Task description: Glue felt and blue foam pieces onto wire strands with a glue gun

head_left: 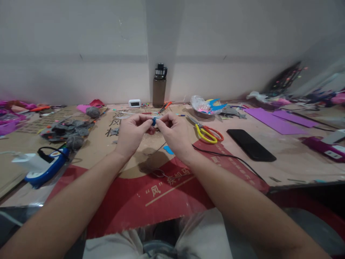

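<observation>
Table [291, 162]: runs across the whole view under everything, back to a pale wall.
Cardboard [121, 201]: red and brown, lies flat below the hands, its red part nearest the person.
Left hand [132, 132]: comes in from the lower left, back of the hand up, fingers curled; thumb and index pinch the small blue piece from its left side.
Right hand [175, 132]: mirrors it from the lower right, thumb and index pinching at the piece's right side; the two hands' fingertips almost meet, raised over the cardboard.
Purple sheets [272, 120]: flat on the table at the far right.
Phone [250, 145]: black, face slanting away to the upper left, beyond the right forearm.
Bottle [159, 88]: upright against the wall, straight behind the hands.
Scissors [202, 128]: just right of the right hand, blades toward the upper left.
Small blue piece [154, 122]: between both sets of fingertips; the visible bit stands slightly upright, but fingers cover the rest, so its full long axis and pointing direction cannot be told.
</observation>
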A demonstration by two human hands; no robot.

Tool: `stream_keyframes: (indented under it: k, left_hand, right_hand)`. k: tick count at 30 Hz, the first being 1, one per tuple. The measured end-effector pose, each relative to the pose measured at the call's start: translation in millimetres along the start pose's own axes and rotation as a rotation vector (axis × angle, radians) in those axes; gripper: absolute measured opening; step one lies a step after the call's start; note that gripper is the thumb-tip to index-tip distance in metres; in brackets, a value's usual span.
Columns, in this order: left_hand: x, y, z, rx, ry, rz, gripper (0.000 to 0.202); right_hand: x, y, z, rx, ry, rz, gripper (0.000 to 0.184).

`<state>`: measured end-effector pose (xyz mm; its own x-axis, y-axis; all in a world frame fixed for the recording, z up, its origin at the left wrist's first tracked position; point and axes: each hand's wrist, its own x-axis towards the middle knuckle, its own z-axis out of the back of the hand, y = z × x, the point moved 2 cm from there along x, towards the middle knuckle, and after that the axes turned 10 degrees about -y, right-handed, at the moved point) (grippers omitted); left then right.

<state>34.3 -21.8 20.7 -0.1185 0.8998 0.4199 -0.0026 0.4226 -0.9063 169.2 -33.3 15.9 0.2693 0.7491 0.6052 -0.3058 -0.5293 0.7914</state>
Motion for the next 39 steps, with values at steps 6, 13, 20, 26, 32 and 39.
stream_keyframes:
  k: [6, 13, 20, 26, 32, 39]
  left_hand:
    - [-0.2, -0.7, -1.1, -0.02, 0.02, 0.017, 0.013]
    - [-0.1, 1.1, -1.3, -0.04, 0.066, 0.026, 0.012]
    - [1.4, 2.5, -1.4, -0.061, 0.097, 0.075, 0.014]
    - [-2.3, -3.5, -2.7, -0.01, 0.113, 0.073, 0.012]
    - [4.9, -5.5, 4.6, 0.095, 0.225, 0.087, 0.015]
    - [14.0, -10.4, 12.1, 0.078, 0.363, 0.204, 0.024]
  right_hand:
    - [0.3, 0.2, 1.5, 0.029, -0.007, 0.005, 0.017]
    - [2.3, 1.8, 1.4, 0.068, 0.0, -0.062, 0.013]
    - [1.6, 1.7, 1.3, 0.095, 0.006, -0.062, 0.013]
    - [-0.3, -0.4, 0.9, 0.057, 0.017, -0.027, 0.012]
    - [-0.3, -3.0, 2.6, 0.035, 0.027, 0.032, 0.011]
    - [3.5, -7.6, 3.3, 0.036, 0.088, 0.035, 0.011]
